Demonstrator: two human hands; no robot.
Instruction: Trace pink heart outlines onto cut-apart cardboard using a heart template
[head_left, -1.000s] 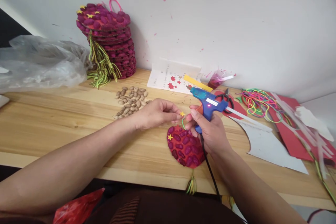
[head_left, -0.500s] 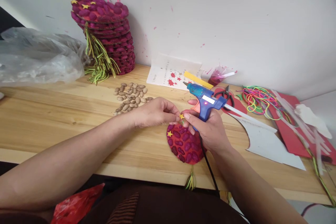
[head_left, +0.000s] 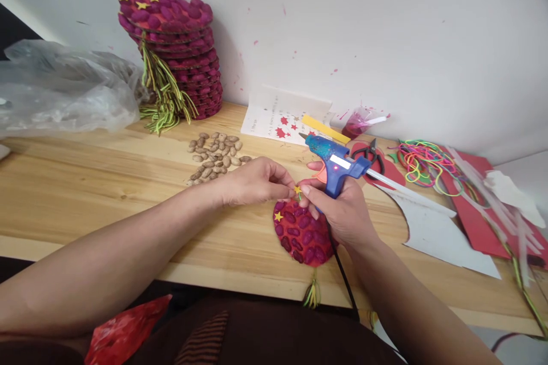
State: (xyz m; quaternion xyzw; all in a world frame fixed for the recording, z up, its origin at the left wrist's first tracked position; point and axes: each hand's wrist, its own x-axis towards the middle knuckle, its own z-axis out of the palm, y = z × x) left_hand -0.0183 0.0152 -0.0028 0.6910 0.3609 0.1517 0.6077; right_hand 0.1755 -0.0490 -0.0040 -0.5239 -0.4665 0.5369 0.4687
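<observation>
Left hand (head_left: 261, 181): thumb and forefinger pinched together on a small yellow star (head_left: 297, 189), held level with the right thumb-tip.

Right hand (head_left: 342, 205): curled about the grip of one blue glue gun (head_left: 337, 174), nozzle directed up and away, label pale, small light lit; thumb and a fingertip brought in beside the star, at a short green cord (head_left: 299, 198). Whether they grip the cord cannot be told.

Disc (head_left: 295, 235), red, studded with purple lumps: on the bench (head_left: 94, 194), just below both hands, upper edge partly covered by the right fingers; a second yellow star (head_left: 278, 216) near its left edge; a tassel (head_left: 314, 295) at its lower edge.

Black cable (head_left: 345, 276): running down from the right hand.

Peanuts (head_left: 216, 151), unshelled: loose group just beyond the left hand.

Cylinder (head_left: 188, 63), purple, layered, with pink loop: well beyond the left hand; plastic bag (head_left: 68, 88) to its left.

White sheet (head_left: 261, 120) bearing red cut-outs, and yellow strip (head_left: 325, 129): beyond both hands.

Pliers-like tool (head_left: 371, 158), black-handled: beyond the right hand, near.

Coloured cords (head_left: 428, 161), tangled: farther right of that hand.

White card (head_left: 440, 236), curved edge: right of the right wrist.
</observation>
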